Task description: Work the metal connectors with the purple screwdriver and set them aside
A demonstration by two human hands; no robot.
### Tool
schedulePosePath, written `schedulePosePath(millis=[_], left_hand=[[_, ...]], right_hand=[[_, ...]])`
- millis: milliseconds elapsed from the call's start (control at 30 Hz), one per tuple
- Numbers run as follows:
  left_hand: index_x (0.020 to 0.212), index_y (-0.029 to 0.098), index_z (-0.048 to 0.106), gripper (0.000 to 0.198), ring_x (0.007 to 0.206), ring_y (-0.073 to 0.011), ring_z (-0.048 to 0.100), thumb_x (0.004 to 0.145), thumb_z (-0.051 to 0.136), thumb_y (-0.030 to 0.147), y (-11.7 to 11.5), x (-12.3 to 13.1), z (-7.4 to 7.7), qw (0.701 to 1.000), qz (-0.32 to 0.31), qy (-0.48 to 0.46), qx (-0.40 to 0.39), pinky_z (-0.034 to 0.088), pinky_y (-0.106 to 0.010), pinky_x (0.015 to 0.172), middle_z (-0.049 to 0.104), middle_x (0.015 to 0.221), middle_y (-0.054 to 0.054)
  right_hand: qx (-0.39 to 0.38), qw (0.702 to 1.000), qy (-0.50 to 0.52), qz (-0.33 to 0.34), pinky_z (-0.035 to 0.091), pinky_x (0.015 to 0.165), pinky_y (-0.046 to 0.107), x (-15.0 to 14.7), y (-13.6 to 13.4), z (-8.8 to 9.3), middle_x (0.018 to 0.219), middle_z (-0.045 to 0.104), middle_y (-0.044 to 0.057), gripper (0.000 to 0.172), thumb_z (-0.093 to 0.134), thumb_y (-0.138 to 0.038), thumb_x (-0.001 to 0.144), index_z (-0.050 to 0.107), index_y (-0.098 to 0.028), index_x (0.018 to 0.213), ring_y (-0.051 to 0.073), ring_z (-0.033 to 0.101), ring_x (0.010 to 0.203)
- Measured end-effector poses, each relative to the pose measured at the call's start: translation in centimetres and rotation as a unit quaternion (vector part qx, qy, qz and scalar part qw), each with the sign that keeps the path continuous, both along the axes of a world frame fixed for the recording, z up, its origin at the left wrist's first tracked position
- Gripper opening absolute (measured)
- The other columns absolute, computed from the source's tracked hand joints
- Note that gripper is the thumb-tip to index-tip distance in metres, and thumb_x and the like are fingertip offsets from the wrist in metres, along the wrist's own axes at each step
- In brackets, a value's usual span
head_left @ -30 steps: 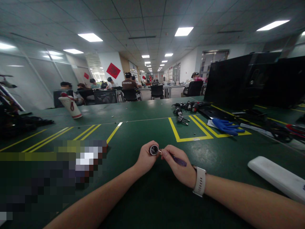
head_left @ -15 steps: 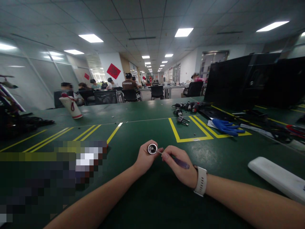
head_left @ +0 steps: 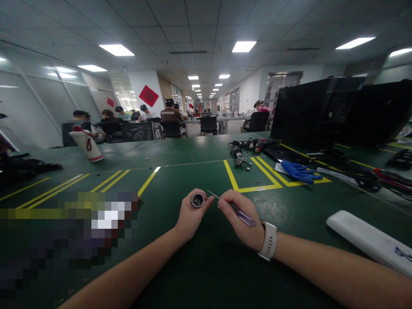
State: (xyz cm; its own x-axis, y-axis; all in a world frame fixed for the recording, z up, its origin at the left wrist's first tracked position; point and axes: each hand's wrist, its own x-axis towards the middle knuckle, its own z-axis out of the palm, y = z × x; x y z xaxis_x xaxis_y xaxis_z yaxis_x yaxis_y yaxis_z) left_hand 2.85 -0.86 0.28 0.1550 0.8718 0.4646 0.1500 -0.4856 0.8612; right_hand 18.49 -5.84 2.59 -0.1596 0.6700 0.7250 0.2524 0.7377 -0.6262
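Note:
My left hand [head_left: 189,215] is closed around a small round cylindrical part [head_left: 197,200], its open end turned toward me. A metal rim circles a dark inside whose details are too small to tell. In my right hand [head_left: 241,216] is a screwdriver [head_left: 243,216] with a clear purplish handle and a thin shaft. The screwdriver's tip points up and left, just right of the round part and apart from it, above my left thumb. A pale watch band is on my right wrist.
Beyond my hands on the green table [head_left: 180,176] lie several dark robotic parts with cables [head_left: 241,152] and a blue glove [head_left: 299,171]. A white block [head_left: 360,236] is at right, black monitors [head_left: 309,113] behind. A cream container [head_left: 88,146] leans at far left. People sit farther off.
The screwdriver's tip has come out of the round part's open end and now stands apart from it. My left hand has shifted slightly left, and the whole view has turned a little.

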Motion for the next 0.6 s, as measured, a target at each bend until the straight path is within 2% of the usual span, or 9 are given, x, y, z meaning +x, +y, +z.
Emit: schedulePosePath(millis=[167, 233, 300, 367, 500, 600], left_hand=[[0.067, 0.017, 0.053, 0.009, 0.056, -0.0105, 0.046, 0.066, 0.062, 0.015, -0.8, 0.4, -0.2, 0.996, -0.057, 0.066, -0.002, 0.038, -0.022, 0.052, 0.05, 0.062, 0.005], [0.069, 0.017, 0.053, 0.011, 0.058, -0.0113, 0.048, 0.064, 0.06, 0.011, -1.1, 0.6, -0.3, 0.993, -0.073, 0.089, 0.001, 0.038, -0.022, 0.053, 0.052, 0.064, 0.004], [0.075, 0.018, 0.053, 0.015, 0.063, -0.0125, 0.05, 0.064, 0.058, 0.008, -1.2, 0.7, -0.3, 0.991, -0.081, 0.106, 0.006, 0.041, -0.023, 0.057, 0.054, 0.07, 0.004], [0.084, 0.018, 0.053, 0.022, 0.07, -0.0143, 0.054, 0.065, 0.057, 0.008, -1.2, 0.8, -0.2, 0.989, -0.084, 0.117, 0.011, 0.044, -0.026, 0.063, 0.057, 0.078, 0.002], [0.092, 0.019, 0.05, 0.034, 0.083, -0.0172, 0.057, 0.063, 0.057, 0.004, -1.1, 0.7, -0.2, 0.987, -0.087, 0.133, 0.026, 0.046, -0.032, 0.077, 0.058, 0.089, 0.0], [0.094, 0.02, 0.05, 0.035, 0.086, -0.0187, 0.058, 0.064, 0.057, 0.005, -1.0, 0.7, -0.4, 0.985, -0.079, 0.147, 0.031, 0.046, -0.034, 0.08, 0.059, 0.091, -0.001]], right_hand=[[0.004, 0.999, -0.048, -0.018, 0.044, 0.074, 0.033, -0.2, 0.5, -0.2, 0.087, 0.056, 0.005, 0.003, 0.054, -0.02, 0.083, 0.056, -0.02, 0.086, 0.019, 0.053, 0.083], [-0.004, 0.997, -0.069, -0.021, 0.044, 0.076, 0.035, -0.3, 0.7, -0.4, 0.091, 0.055, 0.005, 0.013, 0.063, -0.023, 0.078, 0.054, -0.02, 0.087, 0.02, 0.052, 0.086], [-0.007, 0.996, -0.09, -0.022, 0.043, 0.078, 0.035, -0.4, 0.8, -0.5, 0.096, 0.055, 0.006, 0.023, 0.069, -0.025, 0.072, 0.052, -0.02, 0.086, 0.021, 0.051, 0.09], [-0.004, 0.994, -0.106, -0.022, 0.043, 0.078, 0.036, -0.4, 0.8, -0.4, 0.098, 0.055, 0.006, 0.025, 0.071, -0.024, 0.07, 0.051, -0.02, 0.086, 0.021, 0.051, 0.091], [0.016, 0.99, -0.142, 0.012, 0.044, 0.076, 0.035, -0.3, 0.8, -0.4, 0.094, 0.057, 0.005, 0.02, 0.067, -0.019, 0.073, 0.051, -0.021, 0.084, 0.02, 0.052, 0.087], [0.026, 0.987, -0.155, 0.024, 0.044, 0.076, 0.034, -0.3, 0.9, -0.6, 0.094, 0.057, 0.005, 0.015, 0.063, -0.014, 0.075, 0.051, -0.021, 0.082, 0.02, 0.053, 0.087]])
